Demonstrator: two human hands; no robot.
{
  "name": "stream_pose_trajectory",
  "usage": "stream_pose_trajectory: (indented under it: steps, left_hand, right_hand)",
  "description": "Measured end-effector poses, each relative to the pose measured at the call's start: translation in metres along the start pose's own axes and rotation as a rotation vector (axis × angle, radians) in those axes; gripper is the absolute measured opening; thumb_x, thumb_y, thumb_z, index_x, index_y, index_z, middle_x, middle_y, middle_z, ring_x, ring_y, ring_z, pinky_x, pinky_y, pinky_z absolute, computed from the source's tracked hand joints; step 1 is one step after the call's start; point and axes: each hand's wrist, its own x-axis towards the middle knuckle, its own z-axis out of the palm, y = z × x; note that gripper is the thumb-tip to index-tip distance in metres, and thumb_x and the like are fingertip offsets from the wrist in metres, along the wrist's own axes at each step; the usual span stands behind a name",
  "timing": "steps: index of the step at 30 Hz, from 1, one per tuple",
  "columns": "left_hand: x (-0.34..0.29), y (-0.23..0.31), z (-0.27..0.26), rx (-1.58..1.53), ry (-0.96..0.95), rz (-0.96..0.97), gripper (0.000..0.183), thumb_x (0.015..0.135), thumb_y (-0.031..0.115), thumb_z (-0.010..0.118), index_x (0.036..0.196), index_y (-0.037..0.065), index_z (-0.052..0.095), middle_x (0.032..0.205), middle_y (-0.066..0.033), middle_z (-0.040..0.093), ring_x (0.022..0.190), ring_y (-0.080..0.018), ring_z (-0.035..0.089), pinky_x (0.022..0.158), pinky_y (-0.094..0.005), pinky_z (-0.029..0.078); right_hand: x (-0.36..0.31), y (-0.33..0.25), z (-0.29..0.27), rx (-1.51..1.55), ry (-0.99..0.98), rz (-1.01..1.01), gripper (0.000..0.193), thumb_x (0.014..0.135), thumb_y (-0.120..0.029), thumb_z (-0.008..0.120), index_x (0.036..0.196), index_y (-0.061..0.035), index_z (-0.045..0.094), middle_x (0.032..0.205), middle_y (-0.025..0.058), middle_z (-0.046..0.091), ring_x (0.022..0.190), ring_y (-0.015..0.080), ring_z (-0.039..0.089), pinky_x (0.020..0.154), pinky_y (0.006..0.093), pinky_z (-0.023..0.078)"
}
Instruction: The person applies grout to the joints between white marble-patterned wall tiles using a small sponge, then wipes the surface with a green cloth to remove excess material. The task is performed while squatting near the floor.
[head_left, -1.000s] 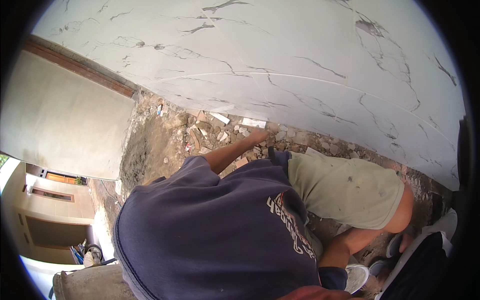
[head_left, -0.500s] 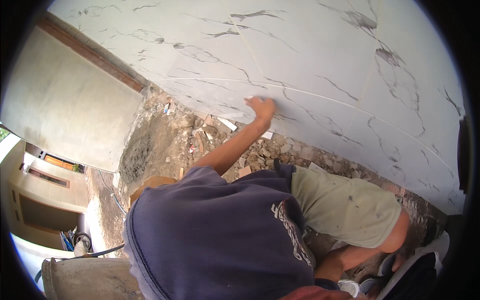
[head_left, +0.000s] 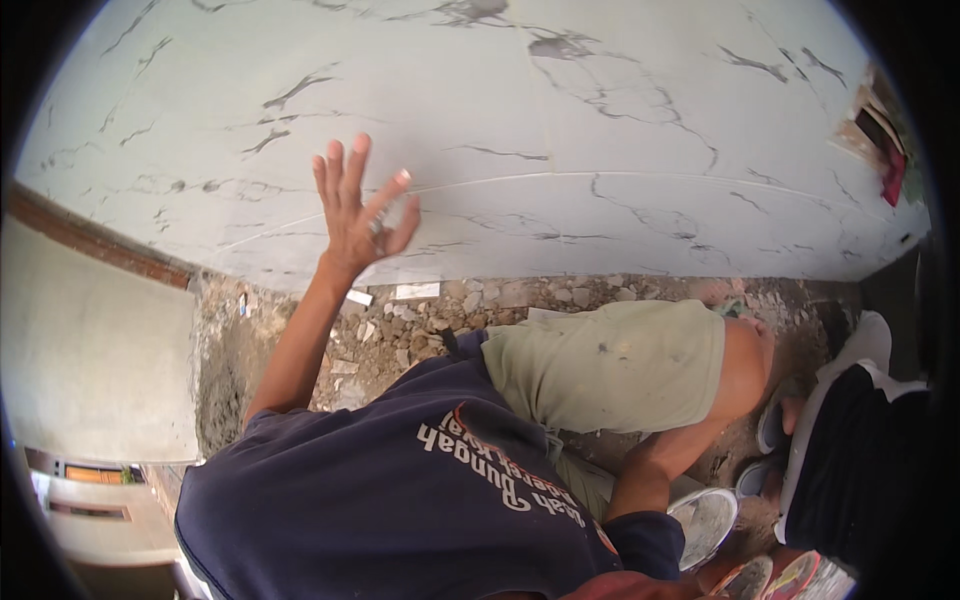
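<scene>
My left hand is raised in front of the white, grey-veined tiled wall, with its fingers spread and nothing in its grasp. Whether the fingertips touch the tiles I cannot tell. A small pale patch shows between thumb and index finger. My right forearm bends from a dark sleeve at the lower right toward my bare knee, and the knee hides most of the right hand. A small greenish thing lies just beyond that knee; its kind is unclear.
Rubble and tile offcuts line the wall's foot. A white bucket stands beside my right arm. Another person's legs in dark trousers are close at the right. A bare plastered wall rises at the left.
My left hand has moved from low on the wall, with bent fingers near the tiles, to an upright pose with fingers spread. The view has swung right, bringing the bucket into clearer sight.
</scene>
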Motion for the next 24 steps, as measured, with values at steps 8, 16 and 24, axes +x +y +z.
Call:
stream_pose_trajectory:
  steps: [8, 16, 24]
  left_hand:
    - [-0.054, 0.037, 0.049, 0.157, -0.431, -0.217, 0.084, 0.086, 0.039, 0.079, 0.163, 0.041, 0.045, 0.178, -0.0251, 0.004, 0.163, -0.049, -0.007, 0.127, -0.0689, -0.001]
    - [0.023, 0.065, 0.074, -0.098, -0.205, -0.121, 0.078, 0.089, 0.031, 0.077, 0.16, 0.019, 0.049, 0.174, -0.0312, 0.016, 0.159, -0.0545, 0.011, 0.125, -0.0711, 0.01]
    - [0.073, 0.155, 0.063, -0.548, 0.189, 0.136, 0.087, 0.097, 0.022, 0.074, 0.168, 0.009, 0.025, 0.167, -0.0307, 0.026, 0.153, -0.0515, 0.028, 0.122, -0.0646, 0.031]
  right_hand:
    - [-0.02, 0.006, 0.013, 0.036, 0.041, 0.017, 0.029, 0.094, -0.035, 0.082, 0.101, -0.0069, 0.079, 0.086, 0.0021, 0.073, 0.071, 0.0148, 0.067, 0.064, 0.0312, 0.056]
    - [0.016, 0.007, -0.082, 0.128, 0.071, 0.042, 0.026, 0.092, -0.035, 0.083, 0.093, -0.0097, 0.082, 0.086, 0.0017, 0.075, 0.075, 0.0132, 0.068, 0.062, 0.0318, 0.055]
    - [0.011, -0.068, 0.03, -0.334, -0.017, 0.067, 0.046, 0.082, -0.033, 0.08, 0.117, -0.0036, 0.079, 0.128, 0.0206, 0.074, 0.115, 0.04, 0.072, 0.094, 0.0474, 0.06]
